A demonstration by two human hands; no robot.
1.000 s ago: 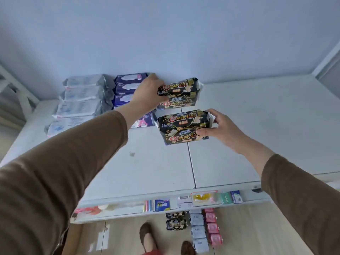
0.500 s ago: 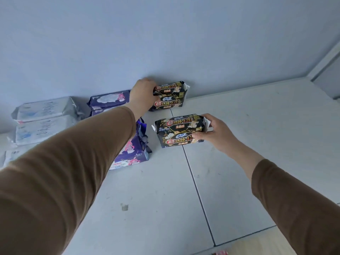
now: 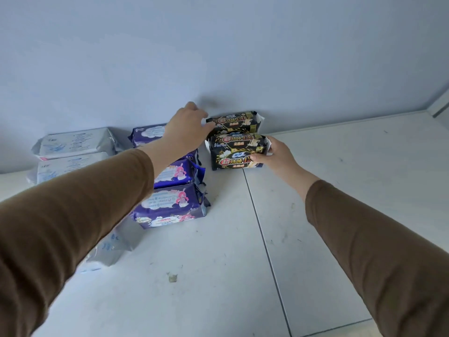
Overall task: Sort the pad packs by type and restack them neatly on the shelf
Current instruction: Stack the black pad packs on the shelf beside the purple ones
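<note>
Right hand (image 3: 274, 155) grips the near black pack (image 3: 237, 152) at its right end: thumb on the front face near the lower right corner, fingers wrapped round the end flap. Pack sits on the white shelf (image 3: 340, 190), long side across the view, printed face tilted toward the camera.

Left hand (image 3: 187, 128) reaches farther back, to the left end of the rear black pack (image 3: 234, 122). Thumb tip touches that pack's left edge; the other fingers curve up toward the back wall (image 3: 218, 57). Whether they actually clasp the pack cannot be told, since the hand covers the contact. Rear pack stands against the wall, directly behind the near one, and the two touch or nearly touch.

Both black packs lie between the two hands, just right of the purple packs (image 3: 172, 200). Purple packs form a row running from the wall toward the camera, partly under the left forearm in its brown sleeve (image 3: 73, 215). Left of those, the white packs (image 3: 73, 142) are stacked against the wall; another white pack (image 3: 109, 249) shows below the sleeve, nearer the shelf front.

Shelf seam (image 3: 264, 244) runs from under the near black pack toward the front edge. Small scrap of debris (image 3: 172, 277) on the shelf, well in front of the purple row.
</note>
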